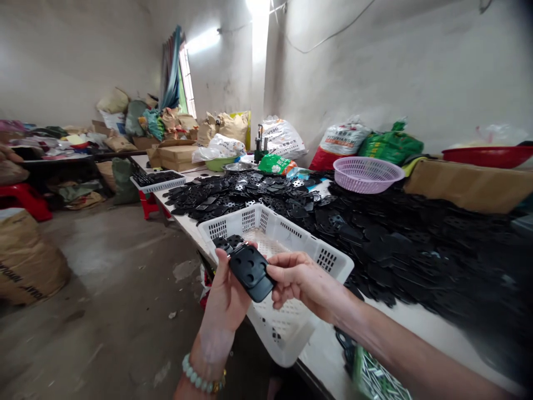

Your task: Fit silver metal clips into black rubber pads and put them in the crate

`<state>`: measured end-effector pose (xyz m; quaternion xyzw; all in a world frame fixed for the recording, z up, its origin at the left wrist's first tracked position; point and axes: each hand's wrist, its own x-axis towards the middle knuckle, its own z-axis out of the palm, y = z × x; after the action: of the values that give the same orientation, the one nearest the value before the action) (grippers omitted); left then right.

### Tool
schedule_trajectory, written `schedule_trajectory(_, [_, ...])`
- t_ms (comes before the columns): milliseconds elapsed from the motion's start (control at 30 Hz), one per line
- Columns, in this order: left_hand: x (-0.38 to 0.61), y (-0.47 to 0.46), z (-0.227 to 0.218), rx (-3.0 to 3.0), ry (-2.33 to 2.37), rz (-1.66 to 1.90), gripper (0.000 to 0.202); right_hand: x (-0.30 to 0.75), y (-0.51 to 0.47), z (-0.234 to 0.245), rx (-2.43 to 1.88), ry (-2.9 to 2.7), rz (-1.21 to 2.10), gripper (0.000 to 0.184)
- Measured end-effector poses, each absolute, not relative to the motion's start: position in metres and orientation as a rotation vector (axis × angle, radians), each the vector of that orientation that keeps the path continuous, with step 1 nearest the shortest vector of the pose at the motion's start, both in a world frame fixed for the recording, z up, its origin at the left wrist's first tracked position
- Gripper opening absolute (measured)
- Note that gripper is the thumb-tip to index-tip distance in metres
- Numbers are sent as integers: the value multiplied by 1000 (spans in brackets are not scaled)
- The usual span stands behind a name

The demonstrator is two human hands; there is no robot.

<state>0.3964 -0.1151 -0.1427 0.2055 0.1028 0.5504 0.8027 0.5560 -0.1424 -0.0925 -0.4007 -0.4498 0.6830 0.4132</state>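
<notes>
- The left hand (227, 294), with a pale green bead bracelet (200, 373) at its wrist, is clenched on the left edge of a black dimpled plate (250, 272).
- The right hand (300, 278) grips the plate's right edge between thumb and fingers, so both hands share its weight.
- A perforated black piece (225, 243) shows just behind the plate's upper left corner; whether it is joined to the plate or separately held, I cannot tell.
- The plate is up in the air above a white plastic crate (245, 219), touching neither its rim nor its floor. The crate sits tilted at the desk's (183, 222) near edge.
- A wide heap of black perforated plates (400, 244) covers the desk beyond the crate, toward its far end and right side.
- Past the heap lie a pink plastic basket (366, 174) and a red basin (487, 156). A small white basket of black pieces (158, 183) sits at the desk's far left corner.
- The step in hand appears to be holding one plate for handling above the crate; any move from here calls for a controlled loosening of both hands.
</notes>
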Motion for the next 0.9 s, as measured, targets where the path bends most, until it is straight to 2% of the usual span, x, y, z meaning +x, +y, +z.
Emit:
schedule_trajectory(467, [386,-91,-126,445,333,1310,52,551,-99,-84,-1050,-1203,1689,15])
schedule_trajectory(567, [384,-90,-127,483,431,1432,45,553,-90,-83,-1032,-1158,1698,12])
schedule_trajectory(733, [377,-103,-146,714,849,1899,26,556,-62,-87,-1003,-1129,1649,10])
schedule_trajectory(833, [376,-114,-165,879,1035,1838,31,557,-39,-99,-1031,-1130,1632,9])
schedule_trajectory(900, [377,-119,-178,851,923,1708,41,555,-26,-110,-1071,-1145,1628,7])
